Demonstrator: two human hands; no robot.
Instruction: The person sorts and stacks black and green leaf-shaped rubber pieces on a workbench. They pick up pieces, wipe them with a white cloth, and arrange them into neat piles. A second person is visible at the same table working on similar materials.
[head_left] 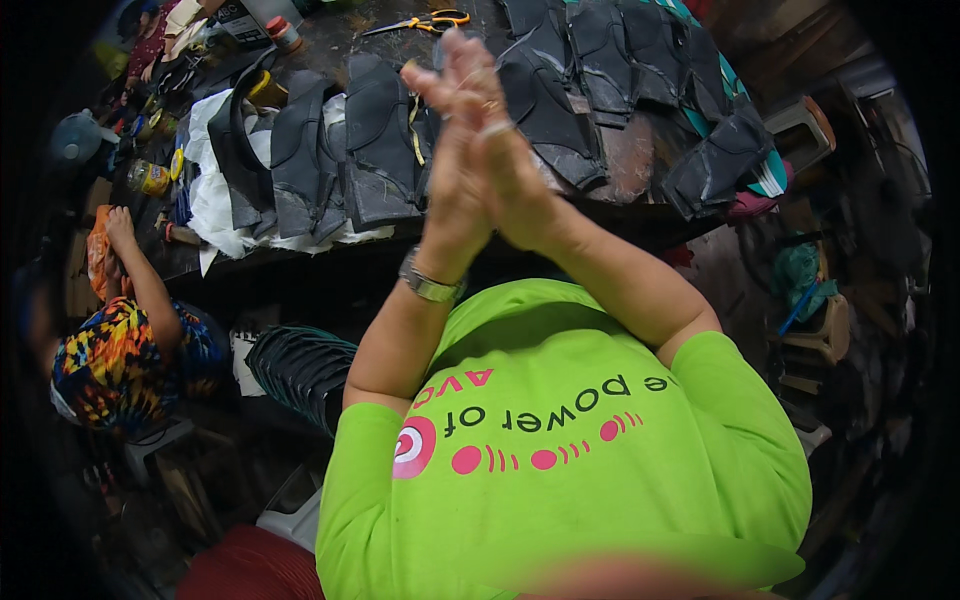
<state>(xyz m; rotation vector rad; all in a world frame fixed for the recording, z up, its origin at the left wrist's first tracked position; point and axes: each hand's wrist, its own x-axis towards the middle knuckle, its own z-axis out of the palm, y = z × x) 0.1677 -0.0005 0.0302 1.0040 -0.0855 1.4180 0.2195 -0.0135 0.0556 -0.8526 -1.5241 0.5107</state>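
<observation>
Over the near edge of the dark work table, my left hand [450,195] and my right hand [515,185] meet palm to palm. Their fingers are stretched out and somewhat blurred by motion, and I see nothing held between them. A metal watch [430,279] circles my left wrist. Behind and beside the hands lie rows of black, shaped, stitched panels [378,145], several to the left and more to the right [545,115]. A narrow yellowish strip [415,135] lies by the panels just left of my hands.
Orange-handled scissors [435,20] lie at the table's back. White sheeting [208,195] is under the left panels; a yellow-labelled jar [150,178] stands farther left. A co-worker in a multicoloured shirt [120,345] sits at left. Black, teal-edged pieces [300,365] are stacked below the table edge.
</observation>
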